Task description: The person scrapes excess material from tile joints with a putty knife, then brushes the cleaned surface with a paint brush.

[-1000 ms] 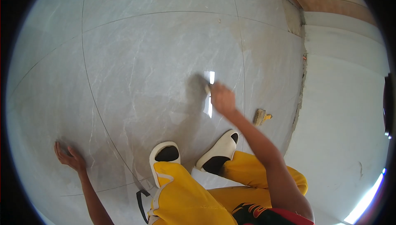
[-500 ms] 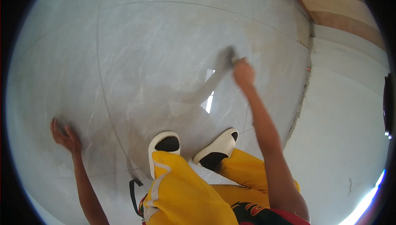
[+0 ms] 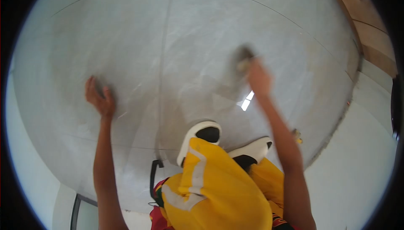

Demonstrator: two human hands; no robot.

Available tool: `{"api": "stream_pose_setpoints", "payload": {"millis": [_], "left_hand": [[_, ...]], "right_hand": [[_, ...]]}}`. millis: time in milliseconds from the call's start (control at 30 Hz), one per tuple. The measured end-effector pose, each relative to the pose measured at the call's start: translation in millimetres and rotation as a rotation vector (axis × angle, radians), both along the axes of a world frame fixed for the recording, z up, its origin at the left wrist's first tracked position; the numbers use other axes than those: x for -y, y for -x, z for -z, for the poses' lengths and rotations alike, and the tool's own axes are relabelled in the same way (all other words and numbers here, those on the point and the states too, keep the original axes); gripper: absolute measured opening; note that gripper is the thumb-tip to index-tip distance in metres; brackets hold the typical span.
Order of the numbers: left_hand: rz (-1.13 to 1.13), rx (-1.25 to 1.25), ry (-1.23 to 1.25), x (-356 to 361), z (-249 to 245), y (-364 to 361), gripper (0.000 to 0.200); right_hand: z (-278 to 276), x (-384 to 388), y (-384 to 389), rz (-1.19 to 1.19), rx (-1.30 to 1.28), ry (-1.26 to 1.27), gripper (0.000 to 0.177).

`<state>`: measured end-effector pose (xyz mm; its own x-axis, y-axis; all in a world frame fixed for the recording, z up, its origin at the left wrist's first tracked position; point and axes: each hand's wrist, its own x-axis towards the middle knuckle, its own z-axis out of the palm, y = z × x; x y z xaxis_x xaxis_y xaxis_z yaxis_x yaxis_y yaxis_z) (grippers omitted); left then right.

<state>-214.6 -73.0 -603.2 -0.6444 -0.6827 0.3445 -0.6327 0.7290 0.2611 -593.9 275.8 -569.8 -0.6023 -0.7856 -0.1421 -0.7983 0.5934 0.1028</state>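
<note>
My right hand [image 3: 259,78] is closed round a small scraper [image 3: 243,65], blurred by motion, with a pale handle and a dark end low over the grey tile floor [image 3: 202,36]. How its edge meets the tile cannot be made out. Off to the left, my left hand [image 3: 100,97] is held just over or on the floor, thumb apart from the fingers, with nothing seen in it. Its shadow lies beside it.
A white slipper [image 3: 198,141] on each foot rests on the tiles below my yellow trousers [image 3: 227,183]. A black strap [image 3: 154,177] hangs at my left side. Along the right run a white wall [image 3: 349,154] and wooden boards [image 3: 370,28]. A small yellowish object [image 3: 297,136] lies by my right arm.
The view has turned and shifted, so the floor lines and feet sit further right. My left hand appears higher and further right. The scraper stays in my right hand, which has moved slightly.
</note>
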Motion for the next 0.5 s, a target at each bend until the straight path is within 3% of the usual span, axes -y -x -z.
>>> {"api": "stream_pose_setpoints", "payload": {"millis": [33,67,100,133,267,300,333,367,433,467,500], "left_hand": [[0.001,0.0,0.006,1,2,-2,0.048],[0.003,0.001,0.016,2,3,-4,0.049],[0.006,-0.01,0.014,3,0,-4,0.049],[0.009,-0.021,0.007,2,-3,-3,0.049],[-0.011,0.003,0.066,-8,-9,8,0.035],[-0.012,0.011,0.073,-14,-2,6,0.031],[-0.01,0.019,0.08,-22,-1,9,0.028],[0.031,-0.112,-0.008,-45,-8,21,0.021],[0.32,-0.382,-0.79,-101,-57,58,0.036],[0.324,-0.551,-1.206,-136,-72,68,0.043],[0.16,-0.574,-1.15,-172,-84,76,0.042]], "right_hand": [[13,-4,64,0.062,-0.083,0.017,0.03],[-32,20,88,0.202,0.046,-0.043,0.048],[-49,36,98,0.207,-0.074,-0.274,0.048],[-59,43,90,0.236,-0.019,-0.049,0.015],[-76,72,-24,0.252,0.417,0.159,0.014],[-73,74,-59,0.134,0.452,0.266,0.016],[-81,83,-88,0.071,0.464,0.178,0.019],[-78,87,-111,0.071,0.554,0.194,0.026],[-89,100,-144,0.115,0.703,0.199,0.033],[-95,104,-157,0.125,0.782,0.202,0.036],[-102,101,-169,0.062,0.898,0.23,0.041]]}}
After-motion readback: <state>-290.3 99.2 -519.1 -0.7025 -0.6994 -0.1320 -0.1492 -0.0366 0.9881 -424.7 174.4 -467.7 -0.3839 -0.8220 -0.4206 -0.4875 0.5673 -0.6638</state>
